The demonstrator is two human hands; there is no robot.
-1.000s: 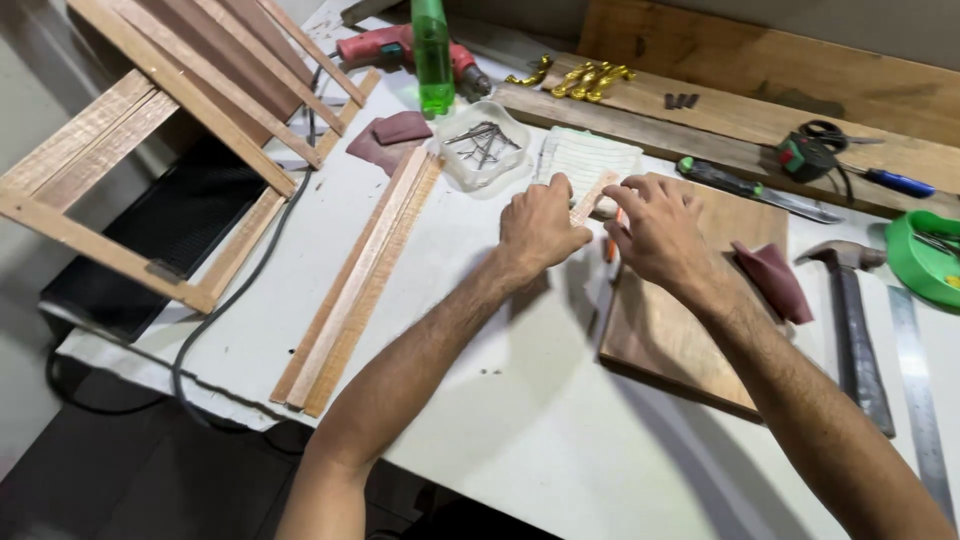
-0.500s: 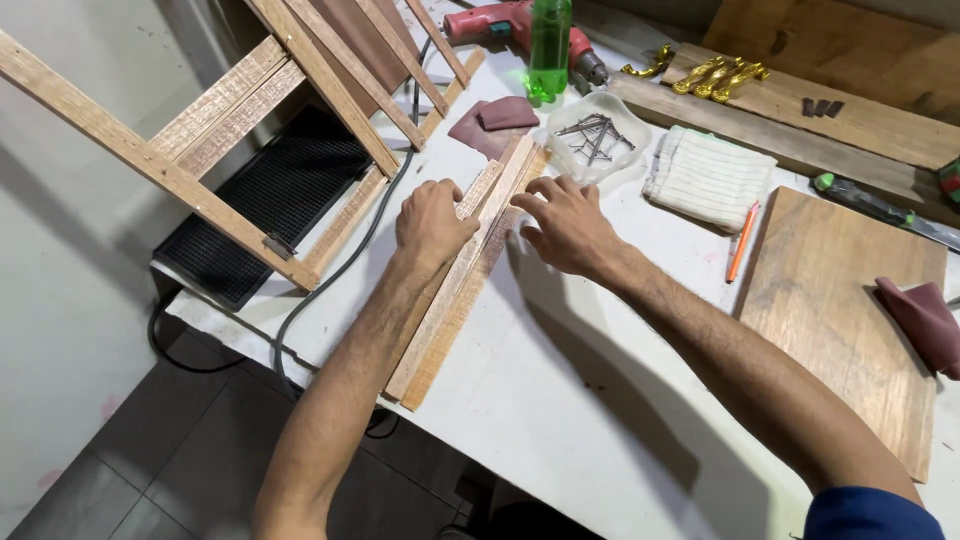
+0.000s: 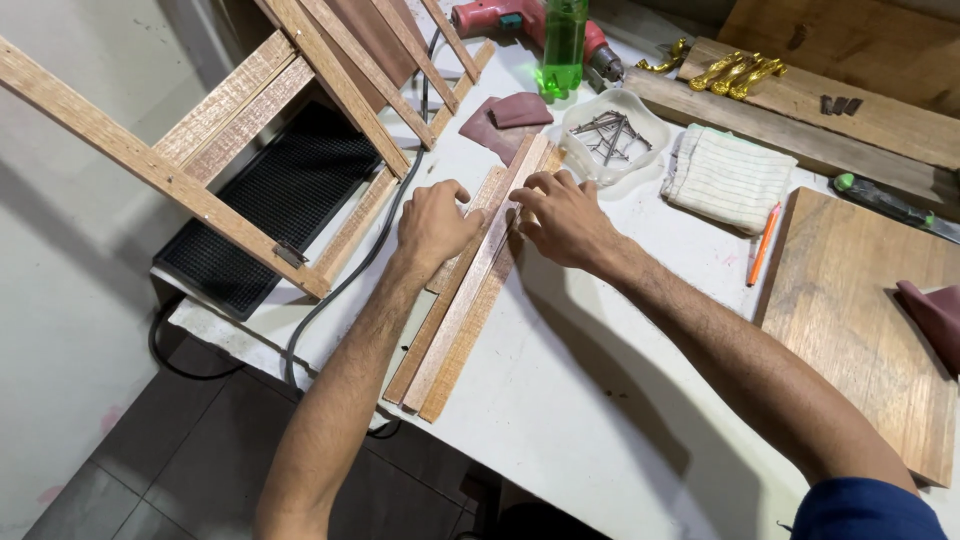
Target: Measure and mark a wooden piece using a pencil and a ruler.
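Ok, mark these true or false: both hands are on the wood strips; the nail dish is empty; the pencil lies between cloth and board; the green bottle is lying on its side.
1. Both hands are on the wood strips: true, the left hand and right hand rest on them.
2. The nail dish is empty: false, it holds nails.
3. The pencil lies between cloth and board: true.
4. The green bottle lies on its side: false, it stands upright.

Nail tray (image 3: 612,140) behind wood strips (image 3: 470,290); cloth (image 3: 728,178) right of tray.
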